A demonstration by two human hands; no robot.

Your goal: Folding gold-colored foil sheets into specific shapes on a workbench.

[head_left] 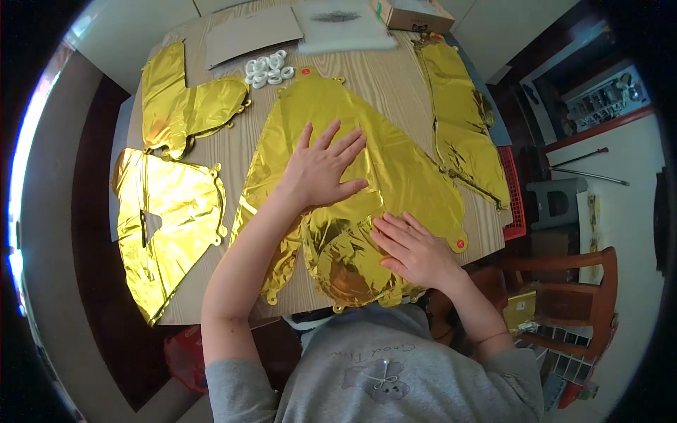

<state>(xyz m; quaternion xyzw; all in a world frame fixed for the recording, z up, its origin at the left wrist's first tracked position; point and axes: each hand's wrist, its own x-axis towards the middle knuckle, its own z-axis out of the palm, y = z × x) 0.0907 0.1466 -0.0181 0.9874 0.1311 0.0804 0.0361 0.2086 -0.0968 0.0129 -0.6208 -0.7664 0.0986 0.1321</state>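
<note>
A large gold foil balloon [398,151], deflated, lies flat across the middle of the table and reaches its near edge. My left hand [321,166] rests on its upper middle, palm down with the fingers spread. Closer to me, my right hand [412,247] lies flat on the crumpled lower part, fingers stretched out. Small tabs stick out along the balloon's edge, and red round marks show at its top and right corner. Neither hand grips anything.
More flat gold foil balloons [169,225] lie along the left side, and another gold foil balloon [455,106] at the right. Rolls of white ribbon [268,68] sit near a grey board [254,33]. A cardboard box [416,15] stands at the back; a wooden chair [599,296] is at right.
</note>
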